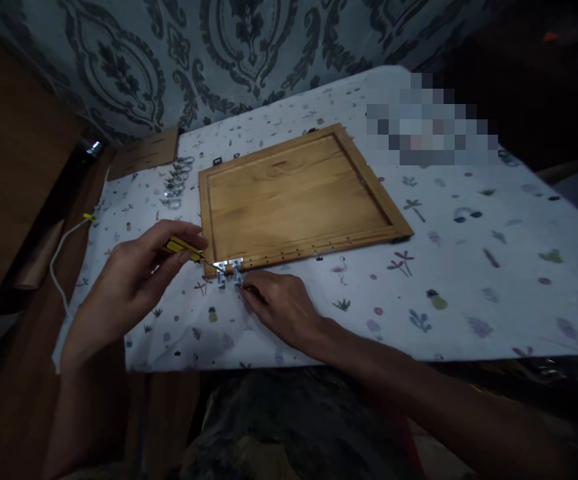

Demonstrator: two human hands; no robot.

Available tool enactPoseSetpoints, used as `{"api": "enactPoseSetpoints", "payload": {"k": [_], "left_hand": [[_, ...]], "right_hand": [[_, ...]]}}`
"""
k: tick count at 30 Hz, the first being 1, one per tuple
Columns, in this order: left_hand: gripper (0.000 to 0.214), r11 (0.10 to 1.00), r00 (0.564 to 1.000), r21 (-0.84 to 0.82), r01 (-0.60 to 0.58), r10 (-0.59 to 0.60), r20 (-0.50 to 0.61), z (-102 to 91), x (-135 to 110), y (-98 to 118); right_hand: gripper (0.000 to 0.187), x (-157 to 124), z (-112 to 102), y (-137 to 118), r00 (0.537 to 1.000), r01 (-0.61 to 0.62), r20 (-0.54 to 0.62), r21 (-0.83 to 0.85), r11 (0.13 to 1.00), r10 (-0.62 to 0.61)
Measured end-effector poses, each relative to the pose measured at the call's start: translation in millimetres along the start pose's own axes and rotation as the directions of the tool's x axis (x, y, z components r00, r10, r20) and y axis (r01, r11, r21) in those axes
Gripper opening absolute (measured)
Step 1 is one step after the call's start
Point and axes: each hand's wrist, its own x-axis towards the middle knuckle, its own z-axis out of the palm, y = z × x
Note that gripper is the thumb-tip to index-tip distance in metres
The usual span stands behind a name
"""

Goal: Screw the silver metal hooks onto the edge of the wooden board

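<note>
A wooden board with a raised rim lies on the patterned cloth. Two shiny metal hooks sit at its near left edge, beside a row of small holes. My left hand is closed around a yellow-handled screwdriver, whose tip points at the left hook. My right hand rests on the cloth just right of the hooks, fingertips pinched against the second hook.
Several more metal hooks lie in a row left of the board. A white cable hangs at the table's left edge. A cardboard piece lies at the back left. A patterned wall stands behind.
</note>
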Motion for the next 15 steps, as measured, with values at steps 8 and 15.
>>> {"api": "enactPoseSetpoints", "payload": {"k": [8, 15], "left_hand": [[0.017, 0.983, 0.948, 0.102, 0.155, -0.119, -0.295, 22.6, -3.1, -2.8], [0.021, 0.975, 0.926, 0.061, 0.214, -0.182, -0.332, 26.1, -7.1, -4.1]], "right_hand": [[0.018, 1.6, 0.8, -0.1, 1.0, -0.017, 0.004, -0.001, 1.0, 0.017], [0.018, 0.9, 0.6, -0.7, 1.0, -0.018, 0.002, -0.005, 1.0, 0.018]]}}
